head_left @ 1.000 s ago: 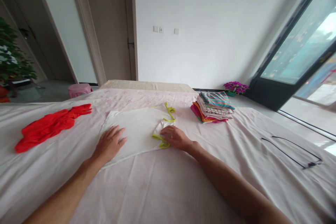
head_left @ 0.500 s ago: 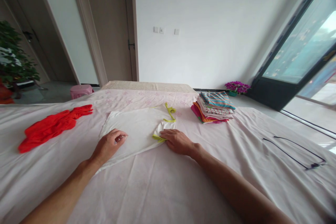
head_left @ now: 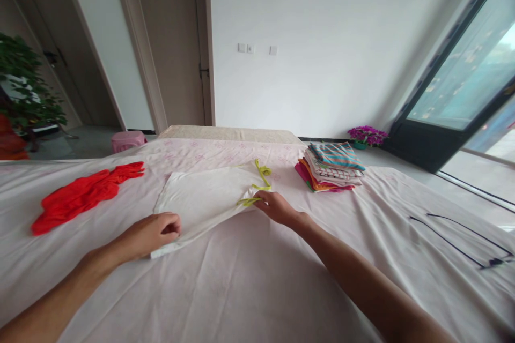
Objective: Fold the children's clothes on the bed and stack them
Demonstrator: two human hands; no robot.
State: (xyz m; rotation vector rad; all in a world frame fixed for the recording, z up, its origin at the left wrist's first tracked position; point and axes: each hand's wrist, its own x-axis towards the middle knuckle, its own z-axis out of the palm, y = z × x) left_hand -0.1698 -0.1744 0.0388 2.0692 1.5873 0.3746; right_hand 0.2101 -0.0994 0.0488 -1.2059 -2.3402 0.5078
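A white tank top (head_left: 205, 193) with yellow-green trim and thin straps lies spread flat, its trimmed end to the right. My right hand (head_left: 277, 208) pinches the near trimmed edge, and the cloth beside it is slightly raised and creased. At the lower left part of the top, my left hand (head_left: 151, 233) is closed, its fingers curled down onto the cloth; the fingertips are partly hidden. One yellow-green strap (head_left: 263, 171) lies loosely curled beyond my right hand.
A crumpled red garment (head_left: 84, 195) lies at left on the pale pink sheet (head_left: 241, 295). At right stand a stack of folded clothes (head_left: 332, 166) and, nearer, a pair of glasses (head_left: 462, 241). Beyond are a pink stool (head_left: 127, 140) and purple flowers (head_left: 367, 135).
My left hand has moved down and left along the top, its fingers curling closed. My right hand has gone from resting on the trimmed end to pinching and lifting its near edge.
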